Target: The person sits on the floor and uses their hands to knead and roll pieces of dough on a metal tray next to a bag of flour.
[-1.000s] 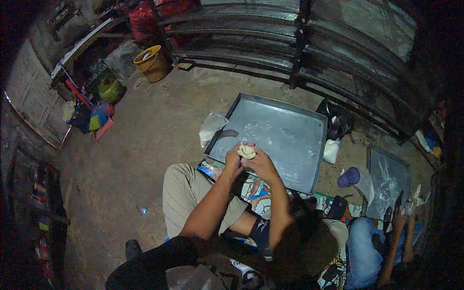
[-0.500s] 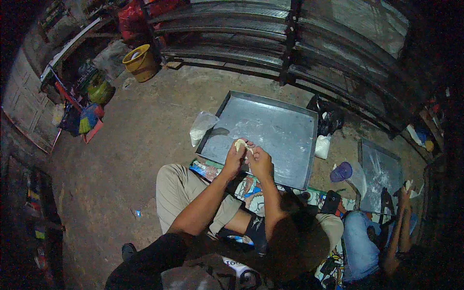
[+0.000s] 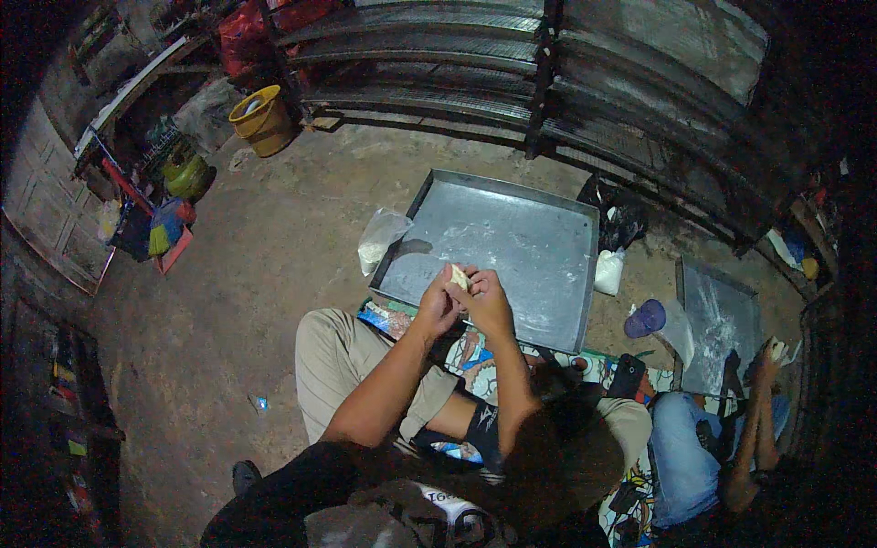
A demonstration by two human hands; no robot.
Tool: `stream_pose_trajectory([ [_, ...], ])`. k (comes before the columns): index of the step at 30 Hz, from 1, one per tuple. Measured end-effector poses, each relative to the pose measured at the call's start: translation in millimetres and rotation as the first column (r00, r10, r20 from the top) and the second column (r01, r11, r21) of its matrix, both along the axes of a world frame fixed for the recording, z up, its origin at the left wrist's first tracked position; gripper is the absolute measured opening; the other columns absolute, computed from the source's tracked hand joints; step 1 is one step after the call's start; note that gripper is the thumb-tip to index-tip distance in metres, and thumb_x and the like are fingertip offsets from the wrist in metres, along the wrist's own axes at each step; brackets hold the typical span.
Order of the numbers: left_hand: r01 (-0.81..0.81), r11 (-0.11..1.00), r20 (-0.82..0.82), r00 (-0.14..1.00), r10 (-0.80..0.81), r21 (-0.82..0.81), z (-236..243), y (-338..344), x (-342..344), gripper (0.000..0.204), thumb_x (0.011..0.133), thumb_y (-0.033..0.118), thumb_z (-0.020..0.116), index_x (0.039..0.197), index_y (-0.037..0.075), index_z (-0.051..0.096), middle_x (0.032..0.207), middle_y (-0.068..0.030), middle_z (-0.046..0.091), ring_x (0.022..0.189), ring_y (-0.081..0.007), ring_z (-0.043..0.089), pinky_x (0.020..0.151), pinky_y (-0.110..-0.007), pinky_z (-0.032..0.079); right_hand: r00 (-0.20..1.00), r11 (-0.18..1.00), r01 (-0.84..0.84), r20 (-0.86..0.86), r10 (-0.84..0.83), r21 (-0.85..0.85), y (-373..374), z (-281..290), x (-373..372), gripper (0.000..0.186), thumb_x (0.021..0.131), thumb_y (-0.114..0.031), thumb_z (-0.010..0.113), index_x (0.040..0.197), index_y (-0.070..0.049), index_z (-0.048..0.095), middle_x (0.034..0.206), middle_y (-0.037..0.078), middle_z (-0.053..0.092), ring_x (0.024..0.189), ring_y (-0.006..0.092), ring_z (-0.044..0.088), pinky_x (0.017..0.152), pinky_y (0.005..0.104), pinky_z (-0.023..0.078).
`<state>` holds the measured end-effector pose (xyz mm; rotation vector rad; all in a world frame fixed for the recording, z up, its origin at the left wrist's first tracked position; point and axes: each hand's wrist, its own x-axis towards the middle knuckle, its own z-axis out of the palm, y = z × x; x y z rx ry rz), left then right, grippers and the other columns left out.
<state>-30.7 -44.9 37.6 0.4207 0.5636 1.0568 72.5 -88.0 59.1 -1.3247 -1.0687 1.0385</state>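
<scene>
A small pale piece of dough [image 3: 459,278] sits between my two hands, over the near edge of a big square metal tray [image 3: 539,265]. My left hand [image 3: 438,309] is closed around its lower left side. My right hand [image 3: 488,301] presses on it from the right, fingers bent over it; the fingertips partly hide each other. White powder streaks the tray floor. Beside the tray's left edge leans a clear plastic bag [image 3: 378,245] with something white in it.
Right of the tray are a white bag [image 3: 609,272], a purple cup [image 3: 646,318] and a phone [image 3: 626,376]. At the far right, a co-worker's hands [image 3: 769,358] hold something pale by a second tray [image 3: 717,315]. Metal racks [image 3: 420,64] and a yellow bucket [image 3: 262,121] stand behind.
My right hand has moved up and in against my left, its fingers now folding over the dough. Earlier a stretched bit of dough showed between the hands; now it looks more compact.
</scene>
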Motion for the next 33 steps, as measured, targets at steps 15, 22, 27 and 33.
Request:
stream_pose_trajectory([
  [15,0.495,0.604,-0.605,0.795,-0.027,0.624,4.6,-13.6,4.6,0.066,0.090,0.029,0.068,0.142,0.003,0.038,0.126,-0.0088,0.057,0.114,-0.0185,0.053,0.100,-0.033,0.041,0.935,0.933,0.263,0.305,-0.182,-0.247,7.6,-25.1,31.8,0.068,0.092,-0.061,0.047,0.071,-0.001,0.070,0.057,0.011,0.062,0.052,0.0219,0.061,0.056,0.0368,0.047],
  [22,0.283,0.796,-0.675,0.710,0.203,0.536,-7.4,-10.6,14.9,0.043,0.090,0.035,0.068,0.112,0.000,0.060,0.093,-0.0085,0.067,0.085,-0.0164,0.063,0.077,-0.032,0.050,0.953,0.938,0.107,-0.234,-0.191,-0.329,29.3,-82.0,41.0,0.066,0.095,-0.060,0.042,0.103,0.001,0.066,0.092,0.011,0.069,0.078,0.0195,0.067,0.070,0.0319,0.053],
  [27,0.060,0.918,-0.653,0.721,0.231,0.391,7.9,-9.8,11.3,0.041,0.095,0.040,0.059,0.092,0.000,0.066,0.079,-0.0048,0.066,0.070,-0.0120,0.061,0.064,-0.028,0.049,0.986,0.983,-0.089,-0.154,0.065,-0.158,29.2,-98.1,30.6,0.070,0.096,-0.064,0.034,0.114,-0.001,0.061,0.100,0.009,0.066,0.083,0.0184,0.066,0.071,0.0320,0.054],
  [33,-0.018,0.998,-0.241,0.971,0.005,-0.053,2.9,0.2,-7.0,0.042,0.097,0.047,0.052,0.097,0.006,0.063,0.079,-0.0053,0.064,0.064,-0.0165,0.061,0.054,-0.030,0.048,0.967,0.964,-0.247,-0.088,0.239,-0.100,5.6,-20.8,6.3,0.051,0.099,-0.049,0.045,0.101,-0.002,0.065,0.081,0.004,0.065,0.068,0.0105,0.059,0.060,0.0261,0.047],
])
